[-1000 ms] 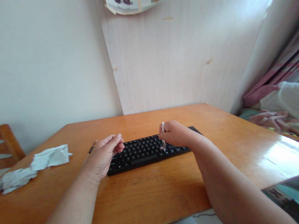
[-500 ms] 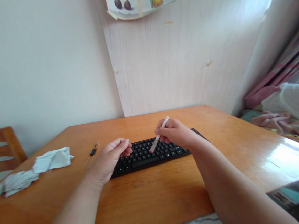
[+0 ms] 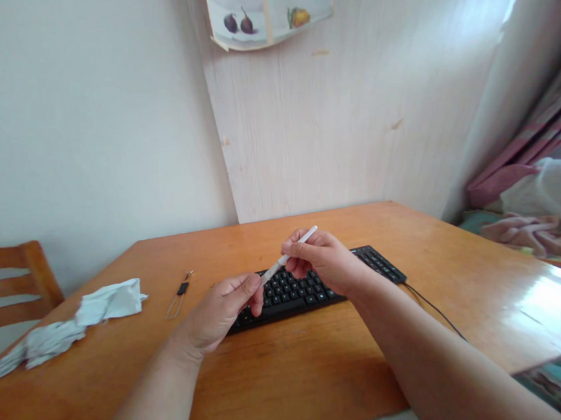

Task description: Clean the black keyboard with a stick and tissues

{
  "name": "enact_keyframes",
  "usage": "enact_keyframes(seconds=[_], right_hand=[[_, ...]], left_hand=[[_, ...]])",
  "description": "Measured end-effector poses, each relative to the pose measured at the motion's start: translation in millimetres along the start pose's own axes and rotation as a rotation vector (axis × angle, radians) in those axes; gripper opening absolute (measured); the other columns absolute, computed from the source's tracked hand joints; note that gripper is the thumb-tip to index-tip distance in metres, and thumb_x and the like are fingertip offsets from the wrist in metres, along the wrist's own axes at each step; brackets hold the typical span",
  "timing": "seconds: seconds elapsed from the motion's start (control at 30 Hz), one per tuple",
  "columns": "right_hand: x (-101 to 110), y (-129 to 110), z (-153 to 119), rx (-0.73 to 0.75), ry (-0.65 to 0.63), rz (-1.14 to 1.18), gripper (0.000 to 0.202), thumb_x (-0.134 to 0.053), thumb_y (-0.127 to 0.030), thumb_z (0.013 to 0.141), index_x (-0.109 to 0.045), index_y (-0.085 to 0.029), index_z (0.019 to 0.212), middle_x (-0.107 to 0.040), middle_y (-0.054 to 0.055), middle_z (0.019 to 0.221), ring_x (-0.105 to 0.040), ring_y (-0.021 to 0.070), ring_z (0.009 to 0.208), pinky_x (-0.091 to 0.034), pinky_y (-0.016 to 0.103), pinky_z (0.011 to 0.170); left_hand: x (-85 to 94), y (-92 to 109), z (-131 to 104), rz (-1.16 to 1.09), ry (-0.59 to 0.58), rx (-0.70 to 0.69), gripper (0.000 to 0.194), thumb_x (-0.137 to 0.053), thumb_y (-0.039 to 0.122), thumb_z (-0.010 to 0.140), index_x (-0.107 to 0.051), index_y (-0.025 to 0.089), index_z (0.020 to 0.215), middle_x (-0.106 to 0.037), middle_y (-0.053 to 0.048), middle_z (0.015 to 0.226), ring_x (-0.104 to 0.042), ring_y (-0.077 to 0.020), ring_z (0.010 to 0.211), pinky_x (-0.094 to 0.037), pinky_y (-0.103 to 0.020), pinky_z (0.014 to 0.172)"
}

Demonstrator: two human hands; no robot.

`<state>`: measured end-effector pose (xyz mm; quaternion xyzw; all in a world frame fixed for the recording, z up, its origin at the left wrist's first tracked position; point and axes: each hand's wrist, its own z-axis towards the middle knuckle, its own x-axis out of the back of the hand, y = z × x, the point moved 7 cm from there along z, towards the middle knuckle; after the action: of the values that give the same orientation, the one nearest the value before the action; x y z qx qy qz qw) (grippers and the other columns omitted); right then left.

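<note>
A slim white stick, like a brush or swab (image 3: 284, 259), is held slantwise above the keyboard. My right hand (image 3: 320, 258) pinches its upper part between thumb and fingers. The thumb and fingers of my left hand (image 3: 230, 304) are closed on its lower end, which they hide. Under both hands lies a black keyboard (image 3: 292, 294) on the wooden table (image 3: 293, 371); its left end is partly covered by my left hand. A black cable leaves its right side.
Left of the keyboard lies a thin wire tool with a black slider (image 3: 182, 288). Farther left are a white cloth (image 3: 110, 301) and a crumpled grey-white cloth (image 3: 52, 341). A wooden chair (image 3: 12, 283) stands at the left, and a wall is behind the table.
My left hand has moved right and taken hold of the stick's lower end. My right hand has tilted the stick flatter. The view has shifted slightly.
</note>
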<state>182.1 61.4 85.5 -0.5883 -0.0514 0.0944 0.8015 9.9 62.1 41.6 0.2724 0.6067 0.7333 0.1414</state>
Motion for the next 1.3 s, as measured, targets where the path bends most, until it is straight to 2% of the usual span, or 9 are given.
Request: enact_keyframes(seconds=[0.07,0.17,0.27,0.37,0.47,0.6,0.93,1.1,1.3], right_hand=[[18,0,3,0.032,0.128,-0.042,0.029,-0.066,-0.044,0.084,-0.058,-0.018,0.075,-0.062,0.0,0.062,-0.052,0.0091,0.048,-0.04,0.022,0.048],[43,5,7,0.02,0.267,-0.225,0.026,-0.063,-0.041,0.085,-0.056,-0.018,0.075,-0.061,0.0,0.062,-0.051,0.0097,0.049,-0.039,0.023,0.049],[53,10,11,-0.001,0.28,-0.52,0.021,-0.06,-0.037,0.086,-0.057,-0.018,0.076,-0.061,0.0,0.063,-0.053,0.0114,0.053,-0.037,0.024,0.051],[50,11,12,0.031,0.259,-0.792,0.019,-0.056,-0.032,0.087,-0.06,-0.019,0.075,-0.061,0.0,0.062,-0.052,0.0122,0.056,-0.034,0.025,0.054],[43,12,11,0.049,0.233,-0.937,0.019,-0.054,-0.029,0.088,-0.063,-0.019,0.075,-0.063,0.001,0.063,-0.053,0.013,0.06,-0.033,0.025,0.058],[34,16,10,0.037,0.116,-0.97,0.019,-0.053,-0.028,0.088,-0.065,-0.018,0.075,-0.065,0.003,0.067,-0.055,0.0136,0.064,-0.033,0.025,0.059],[34,11,5,0.004,0.019,-1.101,0.02,-0.053,-0.023,0.084,-0.059,-0.019,0.065,-0.064,0.002,0.066,-0.052,0.0125,0.06,-0.03,0.026,0.056],[32,5,1,-0.043,0.005,-1.194,0.032,-0.05,-0.024,0.085,-0.052,-0.019,0.054,-0.058,0.002,0.058,-0.041,0.0111,0.052,-0.025,0.029,0.053],[31,2,-1,-0.063,-0.015,-1.222,0.034,-0.049,-0.026,0.086,-0.054,-0.018,0.054,-0.052,0.001,0.053,-0.035,0.011,0.05,-0.023,0.03,0.052]], left_hand=[[6.0,1,0,-0.031,0.034,-0.007,0.045,-0.048,0.052,0.095,-0.06,0.019,0.067,-0.058,-0.002,0.066,-0.051,-0.016,0.07,-0.04,-0.03,0.07],[21.5,0,1,-0.12,0.18,-0.013,0.039,-0.055,0.052,0.091,-0.062,0.019,0.07,-0.058,0.0,0.067,-0.052,-0.0148,0.069,-0.041,-0.028,0.069],[36.8,-4,0,-0.2,0.345,-0.003,0.035,-0.065,0.051,0.085,-0.064,0.019,0.072,-0.06,0.0,0.07,-0.053,-0.0137,0.068,-0.042,-0.027,0.068],[42.7,-7,0,-0.24,0.415,0.013,0.033,-0.07,0.05,0.08,-0.066,0.019,0.073,-0.062,0.0,0.071,-0.055,-0.0135,0.068,-0.043,-0.026,0.068],[42.3,-8,0,-0.246,0.426,0.026,0.032,-0.073,0.049,0.079,-0.066,0.018,0.073,-0.062,0.0,0.071,-0.055,-0.0129,0.068,-0.043,-0.025,0.068],[41.0,-8,0,-0.244,0.426,0.036,0.032,-0.073,0.049,0.079,-0.066,0.018,0.074,-0.062,0.001,0.071,-0.056,-0.0122,0.068,-0.043,-0.025,0.067],[40.6,-9,0,-0.215,0.408,0.048,0.032,-0.072,0.049,0.079,-0.065,0.017,0.075,-0.062,0.0,0.073,-0.056,-0.0128,0.069,-0.044,-0.025,0.067],[39.6,-7,0,-0.196,0.411,0.052,0.032,-0.073,0.049,0.078,-0.065,0.017,0.075,-0.063,-0.001,0.072,-0.056,-0.0133,0.069,-0.045,-0.026,0.067],[39.8,-8,1,-0.189,0.409,0.063,0.033,-0.073,0.05,0.077,-0.066,0.018,0.075,-0.063,-0.001,0.072,-0.057,-0.0132,0.069,-0.045,-0.026,0.068]])
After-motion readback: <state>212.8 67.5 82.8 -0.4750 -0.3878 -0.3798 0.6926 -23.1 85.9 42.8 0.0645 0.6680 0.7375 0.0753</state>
